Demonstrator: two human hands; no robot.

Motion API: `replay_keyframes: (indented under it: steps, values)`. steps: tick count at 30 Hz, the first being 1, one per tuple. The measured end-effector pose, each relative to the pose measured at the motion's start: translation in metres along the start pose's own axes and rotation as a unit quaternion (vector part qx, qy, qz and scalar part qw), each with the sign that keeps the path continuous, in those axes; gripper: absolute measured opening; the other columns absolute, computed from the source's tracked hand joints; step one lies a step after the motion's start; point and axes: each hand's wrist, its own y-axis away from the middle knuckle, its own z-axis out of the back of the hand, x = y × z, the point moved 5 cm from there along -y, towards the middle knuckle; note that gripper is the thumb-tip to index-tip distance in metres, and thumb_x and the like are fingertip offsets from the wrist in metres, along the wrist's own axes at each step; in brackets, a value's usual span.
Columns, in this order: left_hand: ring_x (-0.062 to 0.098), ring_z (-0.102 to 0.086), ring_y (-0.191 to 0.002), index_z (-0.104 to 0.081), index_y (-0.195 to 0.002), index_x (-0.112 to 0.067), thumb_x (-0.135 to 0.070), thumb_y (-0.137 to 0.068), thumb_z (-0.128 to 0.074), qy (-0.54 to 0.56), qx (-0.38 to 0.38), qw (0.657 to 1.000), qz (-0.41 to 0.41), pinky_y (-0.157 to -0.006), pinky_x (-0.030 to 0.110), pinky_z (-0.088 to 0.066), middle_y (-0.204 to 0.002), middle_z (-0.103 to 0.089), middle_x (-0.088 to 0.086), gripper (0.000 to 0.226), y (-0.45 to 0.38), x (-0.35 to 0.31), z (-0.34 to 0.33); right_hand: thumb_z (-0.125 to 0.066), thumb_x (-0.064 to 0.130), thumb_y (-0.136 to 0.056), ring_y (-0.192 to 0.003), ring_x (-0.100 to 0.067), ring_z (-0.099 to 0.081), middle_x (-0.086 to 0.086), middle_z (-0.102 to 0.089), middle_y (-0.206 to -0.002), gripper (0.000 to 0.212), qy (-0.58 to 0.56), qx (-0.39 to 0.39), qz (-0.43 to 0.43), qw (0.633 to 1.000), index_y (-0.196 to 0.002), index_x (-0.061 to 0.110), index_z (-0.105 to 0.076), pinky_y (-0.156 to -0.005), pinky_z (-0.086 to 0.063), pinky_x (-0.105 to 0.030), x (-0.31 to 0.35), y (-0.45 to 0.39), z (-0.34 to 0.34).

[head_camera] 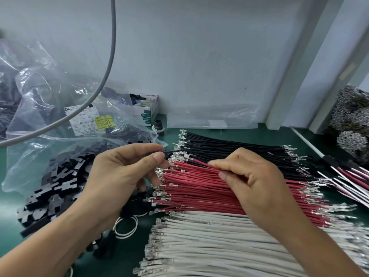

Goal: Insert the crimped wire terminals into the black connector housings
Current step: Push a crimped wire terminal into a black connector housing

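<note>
Green matting [173,134] covered the workbench, with a pale grey wall panel [199,56] standing behind it.

Item 1: black insulated wires with crimped silver terminals [229,146], laid in a flat row at 1 o'clock from the frame's centre.

Item 2: red insulated wires with crimped terminals [199,184], in a row just below the black ones, touching them.

Item 3: white insulated wires with crimped terminals [209,236], a third row at 5 o'clock, beside the red.

Item 4: loose black plastic connector housings [54,186], heaped at 9 o'clock, spilling from a clear plastic bag [40,108] bearing a white label with a yellow sticker [89,120].

Item 5: left hand [119,172], at the centre-left; thumb and forefinger were curled and pinched a small black piece with a black wire leading from it toward the black row. Whether that piece was a housing could not be told.

Item 6: right hand [257,182], resting over the red row; fingers were curled, tips pinching at a red wire near the boundary with the black wires.

Item 7: small white cardboard box [145,110] at 11 o'clock against the wall.

Item 8: grey cable [107,66], hanging in an arc across the upper left.

Item 9: assembled black, red and white wire sets [347,176] at 3 o'clock.
</note>
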Motion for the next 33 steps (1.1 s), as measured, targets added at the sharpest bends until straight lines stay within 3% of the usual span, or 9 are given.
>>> replay_keyframes:
  steps: [2,5,8,11,17,22,27,30,33]
  values:
    - [0.019,-0.064,-0.052,-0.082,-0.097,-0.018,-0.031,-0.067,-0.082,0.007,0.037,0.999,0.019,-0.045,0.023,-0.048,-0.087,-0.078,0.017,0.033,0.002,0.002,-0.004,-0.068,0.011,-0.094,-0.085,-0.014,-0.061,0.011,-0.059,-0.087,0.031,-0.024,-0.007,0.013,1.0,-0.114,0.033,-0.076,-0.071,-0.046,-0.016,0.005,0.0,0.004]
    - [0.02,-0.062,-0.052,-0.08,-0.101,-0.012,-0.026,-0.072,-0.088,0.041,0.096,0.993,0.052,-0.046,0.024,-0.048,-0.088,-0.077,0.023,0.033,0.004,0.005,-0.012,-0.069,0.027,-0.091,-0.079,-0.017,-0.062,0.011,-0.06,-0.086,0.018,-0.053,-0.033,0.036,0.997,-0.106,0.032,-0.079,-0.065,-0.05,-0.023,0.019,0.002,0.005]
    - [0.018,-0.061,-0.051,-0.079,-0.104,-0.008,-0.03,-0.068,-0.087,0.081,0.12,0.986,0.079,-0.047,0.024,-0.049,-0.086,-0.076,0.023,0.043,0.006,0.007,-0.013,-0.069,0.035,-0.092,-0.078,-0.015,-0.064,0.013,-0.062,-0.086,0.013,-0.047,-0.052,0.051,0.996,-0.097,0.029,-0.08,-0.063,-0.052,-0.03,0.029,0.002,0.006]
    - [0.018,-0.06,-0.05,-0.078,-0.102,-0.004,-0.03,-0.067,-0.086,0.104,0.134,0.981,0.094,-0.047,0.024,-0.05,-0.081,-0.075,0.022,0.044,0.007,0.006,-0.014,-0.068,0.034,-0.089,-0.079,-0.013,-0.064,0.015,-0.062,-0.087,0.014,-0.019,-0.051,0.064,0.996,-0.095,0.028,-0.079,-0.064,-0.051,-0.027,0.034,0.002,0.009]
    - [0.019,-0.059,-0.048,-0.078,-0.099,-0.003,-0.033,-0.064,-0.089,0.107,0.14,0.979,0.099,-0.047,0.023,-0.049,-0.077,-0.074,0.02,0.048,0.01,0.002,-0.017,-0.069,0.025,-0.09,-0.076,-0.007,-0.059,0.016,-0.06,-0.086,0.012,0.015,-0.061,0.098,0.993,-0.094,0.023,-0.08,-0.063,-0.045,-0.018,0.042,0.003,0.012]
    - [0.019,-0.058,-0.046,-0.078,-0.099,-0.001,-0.031,-0.064,-0.089,0.095,0.15,0.978,0.107,-0.047,0.022,-0.048,-0.075,-0.073,0.02,0.047,0.011,0.0,-0.018,-0.071,0.014,-0.091,-0.071,-0.017,-0.053,0.004,-0.059,-0.08,0.01,0.137,-0.083,0.183,0.97,-0.095,0.015,-0.08,-0.053,-0.047,-0.033,0.052,0.005,0.016]
    - [0.019,-0.055,-0.042,-0.078,-0.096,0.001,-0.031,-0.061,-0.091,0.079,0.147,0.979,0.12,-0.042,0.021,-0.045,-0.072,-0.071,0.021,0.05,0.012,0.0,-0.017,-0.068,0.008,-0.093,-0.07,-0.017,-0.048,0.001,-0.059,-0.08,0.013,0.206,-0.097,0.221,0.948,-0.095,0.013,-0.079,-0.049,-0.043,-0.033,0.056,0.007,0.018]
    - [0.019,-0.055,-0.043,-0.078,-0.098,0.002,-0.035,-0.054,-0.097,0.075,0.138,0.981,0.117,-0.042,0.022,-0.046,-0.072,-0.071,0.021,0.061,0.011,-0.001,-0.015,-0.07,0.006,-0.091,-0.07,-0.017,-0.048,0.001,-0.059,-0.08,0.01,0.205,-0.1,0.227,0.947,-0.093,0.012,-0.078,-0.048,-0.043,-0.032,0.058,0.008,0.015]
    - [0.018,-0.055,-0.043,-0.079,-0.096,0.0,-0.032,-0.056,-0.093,0.063,0.123,0.984,0.112,-0.041,0.022,-0.046,-0.072,-0.071,0.022,0.053,0.01,-0.002,-0.013,-0.07,0.016,-0.092,-0.07,-0.014,-0.054,0.006,-0.059,-0.081,0.008,0.128,-0.075,0.184,0.972,-0.09,0.015,-0.077,-0.051,-0.047,-0.033,0.055,0.007,0.01]
